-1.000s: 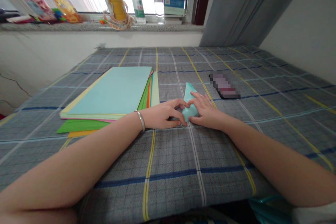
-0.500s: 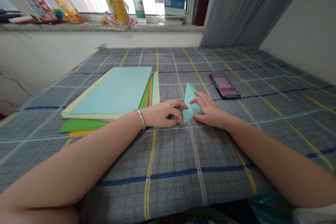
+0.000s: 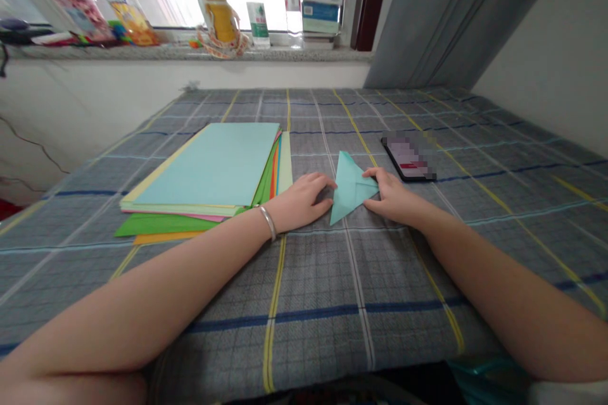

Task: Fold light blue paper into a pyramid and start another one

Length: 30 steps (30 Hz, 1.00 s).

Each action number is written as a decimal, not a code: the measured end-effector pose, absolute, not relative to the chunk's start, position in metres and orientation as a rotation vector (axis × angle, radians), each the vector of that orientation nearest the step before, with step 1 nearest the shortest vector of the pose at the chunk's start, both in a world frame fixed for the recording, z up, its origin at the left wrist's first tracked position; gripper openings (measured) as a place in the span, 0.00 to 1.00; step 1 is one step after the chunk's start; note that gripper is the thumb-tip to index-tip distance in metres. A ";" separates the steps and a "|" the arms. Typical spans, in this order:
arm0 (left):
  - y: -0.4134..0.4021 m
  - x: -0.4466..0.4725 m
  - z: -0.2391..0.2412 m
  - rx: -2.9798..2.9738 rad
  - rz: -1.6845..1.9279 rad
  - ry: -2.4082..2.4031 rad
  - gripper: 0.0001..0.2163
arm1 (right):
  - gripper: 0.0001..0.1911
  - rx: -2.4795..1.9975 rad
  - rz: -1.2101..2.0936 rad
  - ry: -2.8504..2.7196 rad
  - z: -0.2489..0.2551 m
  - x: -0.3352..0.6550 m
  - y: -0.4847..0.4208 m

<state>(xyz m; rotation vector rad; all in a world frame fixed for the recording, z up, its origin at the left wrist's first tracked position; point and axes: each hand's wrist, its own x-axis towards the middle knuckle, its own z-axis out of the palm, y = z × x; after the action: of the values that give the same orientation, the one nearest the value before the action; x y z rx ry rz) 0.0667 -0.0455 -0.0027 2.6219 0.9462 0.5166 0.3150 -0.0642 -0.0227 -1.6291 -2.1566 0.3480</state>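
Note:
A folded piece of light blue paper (image 3: 348, 186) lies on the checked cloth, its broad edge to the left and a narrow point to the right. My right hand (image 3: 394, 197) has that right point between thumb and fingers. Beside the left edge rests my left hand (image 3: 304, 201), a silver bangle on its wrist. Its fingertips are at the paper's edge, with thumb and fingers apart and nothing gripped between them. Crease lines show on the paper's right half.
Left of my hands is a stack of coloured paper sheets (image 3: 213, 164), light blue on top. A phone (image 3: 409, 158) lies beyond my right hand. The grey checked cloth (image 3: 313, 285) covers the surface. Bottles and boxes line the windowsill (image 3: 166, 52).
My right hand has slid right, from on top of the paper to its right point, uncovering more of it. My left hand has drawn back slightly from the lower left corner.

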 end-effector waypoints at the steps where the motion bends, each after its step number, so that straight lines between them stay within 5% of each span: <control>1: -0.048 0.068 -0.005 2.678 0.516 1.070 0.19 | 0.27 -1.632 0.317 -2.156 -0.023 0.316 -0.064; 10: -0.051 0.086 0.014 2.513 0.259 1.349 0.17 | 0.32 -1.584 0.172 -2.133 -0.028 0.314 -0.054; 17: -0.044 0.096 -0.005 1.869 0.872 1.029 0.18 | 0.39 -1.377 0.458 -1.856 -0.032 0.304 -0.048; 30: -0.057 0.105 -0.019 2.097 1.075 0.797 0.20 | 0.49 -0.971 1.015 -1.571 -0.029 0.294 -0.049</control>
<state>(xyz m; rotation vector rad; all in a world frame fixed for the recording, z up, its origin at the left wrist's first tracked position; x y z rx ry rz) 0.1054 -0.0572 -0.0186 2.0969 0.7975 1.0745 0.2938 -0.0487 -0.0287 -0.9711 -1.5709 1.0153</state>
